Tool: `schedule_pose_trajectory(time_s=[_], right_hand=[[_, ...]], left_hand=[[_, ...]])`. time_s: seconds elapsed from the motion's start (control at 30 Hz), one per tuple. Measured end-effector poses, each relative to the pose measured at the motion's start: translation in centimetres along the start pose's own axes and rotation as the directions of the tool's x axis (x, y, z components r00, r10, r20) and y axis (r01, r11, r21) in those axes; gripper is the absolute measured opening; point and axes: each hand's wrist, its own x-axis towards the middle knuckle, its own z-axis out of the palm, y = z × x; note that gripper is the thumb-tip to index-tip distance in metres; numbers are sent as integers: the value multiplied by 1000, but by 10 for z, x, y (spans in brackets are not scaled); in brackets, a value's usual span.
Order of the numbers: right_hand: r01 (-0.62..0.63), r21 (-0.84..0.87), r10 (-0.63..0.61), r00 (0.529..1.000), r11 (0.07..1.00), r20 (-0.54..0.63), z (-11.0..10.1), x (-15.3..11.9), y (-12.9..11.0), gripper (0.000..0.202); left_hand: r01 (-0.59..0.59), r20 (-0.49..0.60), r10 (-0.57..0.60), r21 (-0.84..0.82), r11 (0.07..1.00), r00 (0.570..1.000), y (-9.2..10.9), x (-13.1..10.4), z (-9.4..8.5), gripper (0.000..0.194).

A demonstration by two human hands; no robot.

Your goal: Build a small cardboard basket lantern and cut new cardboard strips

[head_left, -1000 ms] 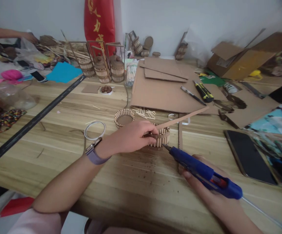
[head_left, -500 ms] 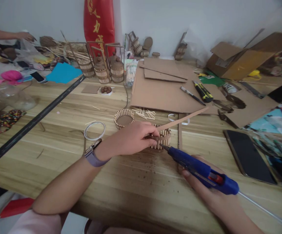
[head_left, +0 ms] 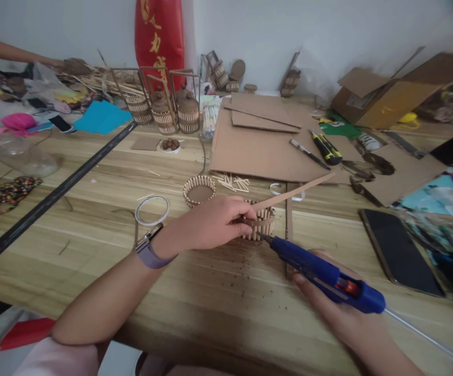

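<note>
Cardboard strip (head_left: 293, 194) pinched in left fingers (head_left: 242, 228) against stick basket (head_left: 266, 230), seemingly for steadiness; glue gun (head_left: 312, 266) gripped in right fingers (head_left: 300, 281), tip aimed at basket.

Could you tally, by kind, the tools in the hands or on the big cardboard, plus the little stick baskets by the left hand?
Glue gun: 1
Yellow-and-black cutter: 1
Pen: 1
Stick baskets: 2 (near basket, far basket)
Total: 5

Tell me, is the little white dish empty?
No, it has things in it: the white dish holds a pile of brown balls.
</note>
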Motion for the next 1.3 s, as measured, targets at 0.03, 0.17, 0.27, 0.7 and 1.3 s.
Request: schedule_pose_trajectory(time_s=[0.03,0.17,0.27,0.7,1.3], right_hand=[[-3,2,3,1000,1000,1,0,0,0,19],[0,-9,0,1000,1000,-11,-1,-1,2,20],[8,-1,-8,1000,1000,3,0,-2,3,20],[27,-1,-27,1000,1000,14,0,-1,3,24],[10,22,-10,1000,1000,-19,-1,-2,5,25]], left_hand=[[4,1,-4,3,1000,1000,0,0,0,6],[18,5,-18,5,1000,1000,1,0,-1,5],[18,3,-18,7,1000,1000,1,1,0,5],[9,12,-9,-2,1000,1000,2,0,0,5],[19,6,-19,19,1000,1000,3,-1,-3,6]])
